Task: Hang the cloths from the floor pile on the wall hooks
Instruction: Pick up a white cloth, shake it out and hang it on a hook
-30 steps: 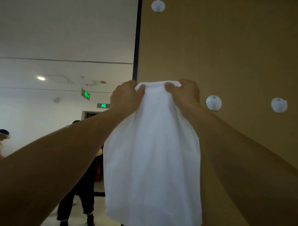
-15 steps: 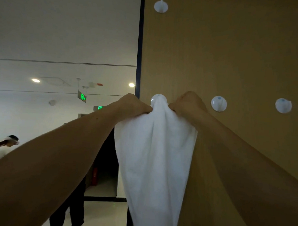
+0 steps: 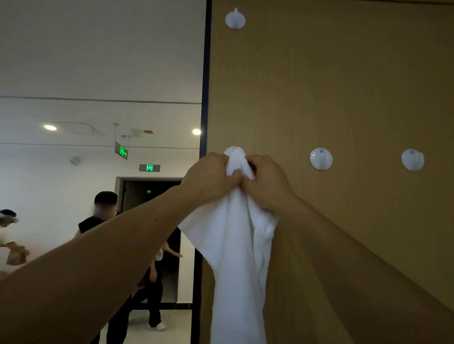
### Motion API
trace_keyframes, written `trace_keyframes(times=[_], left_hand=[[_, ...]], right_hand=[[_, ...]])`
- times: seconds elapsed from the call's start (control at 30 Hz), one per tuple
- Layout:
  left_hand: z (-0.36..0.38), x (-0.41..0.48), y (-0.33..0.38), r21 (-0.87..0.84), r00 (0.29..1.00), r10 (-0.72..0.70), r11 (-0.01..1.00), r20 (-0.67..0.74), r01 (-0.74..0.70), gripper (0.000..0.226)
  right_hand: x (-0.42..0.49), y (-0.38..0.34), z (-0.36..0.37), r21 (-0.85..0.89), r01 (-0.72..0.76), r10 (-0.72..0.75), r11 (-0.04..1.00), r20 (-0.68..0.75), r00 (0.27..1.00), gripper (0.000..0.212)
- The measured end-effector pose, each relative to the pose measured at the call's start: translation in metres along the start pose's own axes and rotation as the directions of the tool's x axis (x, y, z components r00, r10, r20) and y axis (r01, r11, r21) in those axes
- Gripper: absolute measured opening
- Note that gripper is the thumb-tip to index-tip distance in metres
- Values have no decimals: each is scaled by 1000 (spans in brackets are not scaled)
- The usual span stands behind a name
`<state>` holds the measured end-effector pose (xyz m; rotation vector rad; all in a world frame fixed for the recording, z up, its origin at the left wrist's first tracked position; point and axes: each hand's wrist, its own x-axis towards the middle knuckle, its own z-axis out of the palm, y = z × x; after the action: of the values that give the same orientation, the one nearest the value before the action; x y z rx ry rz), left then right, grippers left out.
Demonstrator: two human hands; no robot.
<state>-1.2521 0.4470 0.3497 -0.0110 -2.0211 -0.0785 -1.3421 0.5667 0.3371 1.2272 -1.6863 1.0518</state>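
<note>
A white cloth hangs down the brown wall panel. Its bunched top edge is pulled over a round white wall hook, whose upper rim shows above my fingers. My left hand grips the cloth's top from the left. My right hand grips it from the right, and the two hands touch just below the hook. The floor pile is out of view.
Three more white hooks are bare: one high up, two to the right. The panel's dark left edge borders an open hallway where people stand near a doorway.
My hands have drawn together from a spread hold and pulled the cloth's top down over the hook. The cloth has gone from flat to gathered.
</note>
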Motion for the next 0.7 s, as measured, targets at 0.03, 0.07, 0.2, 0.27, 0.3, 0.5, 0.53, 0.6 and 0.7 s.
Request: trace_keyframes(times=[0.03,0.07,0.2,0.27,0.3,0.5,0.53,0.6,0.7], left_hand=[[-1,1,1,111,999,-20,994,37,16,20],[-2,2,2,267,997,-53,963,60,35,22],[-7,1,6,468,981,-171,877,95,108,43],[-6,-4,8,126,954,-250,965,164,231,32],[-5,-7,8,-91,937,-282,948,206,305,26],[-12,-31,0,-689,835,-327,471,443,550,41],[-12,-35,-3,-701,828,-309,440,468,561,44],[-6,-46,-7,-691,830,-278,461,483,557,31],[9,-64,-11,-684,838,-310,484,450,546,19]], right_hand=[[2,-1,-1,-17,-26,26,1000,36,999,27],[3,-2,-2,-26,-57,59,998,68,996,29],[6,-8,-8,43,-190,183,981,121,976,13],[2,-12,-8,145,-259,236,955,161,958,12],[-2,-15,-8,231,-310,269,922,190,944,11],[-23,-5,-15,435,-441,318,785,327,890,28],[-27,1,-17,437,-442,310,783,343,887,32],[-38,14,-14,379,-427,291,821,366,884,27],[-63,26,1,308,-333,202,891,387,900,26]])
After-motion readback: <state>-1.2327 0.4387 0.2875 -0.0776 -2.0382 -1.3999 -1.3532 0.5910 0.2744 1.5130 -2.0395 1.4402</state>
